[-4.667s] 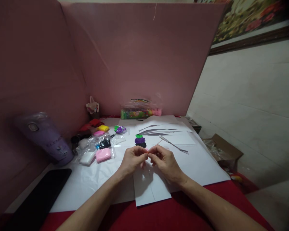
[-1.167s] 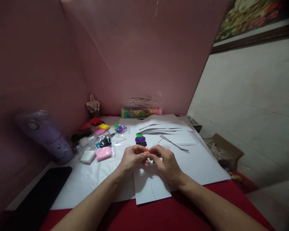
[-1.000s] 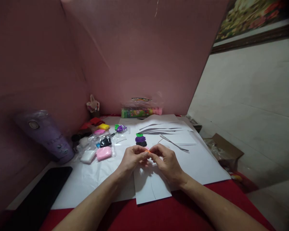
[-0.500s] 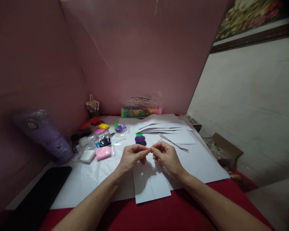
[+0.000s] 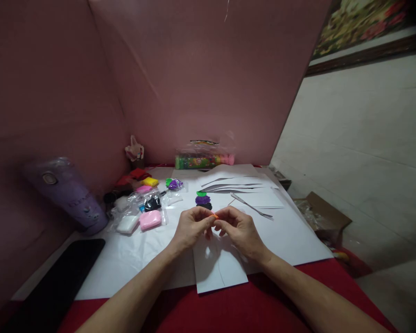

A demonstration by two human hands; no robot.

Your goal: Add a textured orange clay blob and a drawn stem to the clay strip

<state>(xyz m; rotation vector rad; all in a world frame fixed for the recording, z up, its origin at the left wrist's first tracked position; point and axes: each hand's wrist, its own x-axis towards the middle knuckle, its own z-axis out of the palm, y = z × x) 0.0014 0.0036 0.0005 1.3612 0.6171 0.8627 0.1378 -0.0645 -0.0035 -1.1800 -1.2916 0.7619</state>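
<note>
Between my fingertips is a small piece of orange clay (image 5: pixel 214 216). My left hand (image 5: pixel 193 226) pinches it from one side, and my right hand (image 5: pixel 239 227) pinches it from the other. Both hands hover over a white paper sheet (image 5: pixel 218 273) that has a thin curved line on it. Just beyond my fingers, green (image 5: pixel 201 194), purple (image 5: pixel 203 200) and black clay patches (image 5: pixel 204 206) sit in a row on the paper; my left hand partly covers the black one. A slim metal tool (image 5: pixel 251 206) lies to the right of my hands.
Packets of clay, among them a pink block (image 5: pixel 150 220) and a white block (image 5: pixel 127 225), lie at left. Beside them stand a purple bottle (image 5: pixel 67 196) and a dark flat object (image 5: pixel 60 282). Layered paper (image 5: pixel 232 185) is behind my hands, and a cardboard box (image 5: pixel 327 215) is at right.
My right fingertips have moved closer to the left ones around the orange clay. The whole view has shifted slightly; the things on the table look unmoved.
</note>
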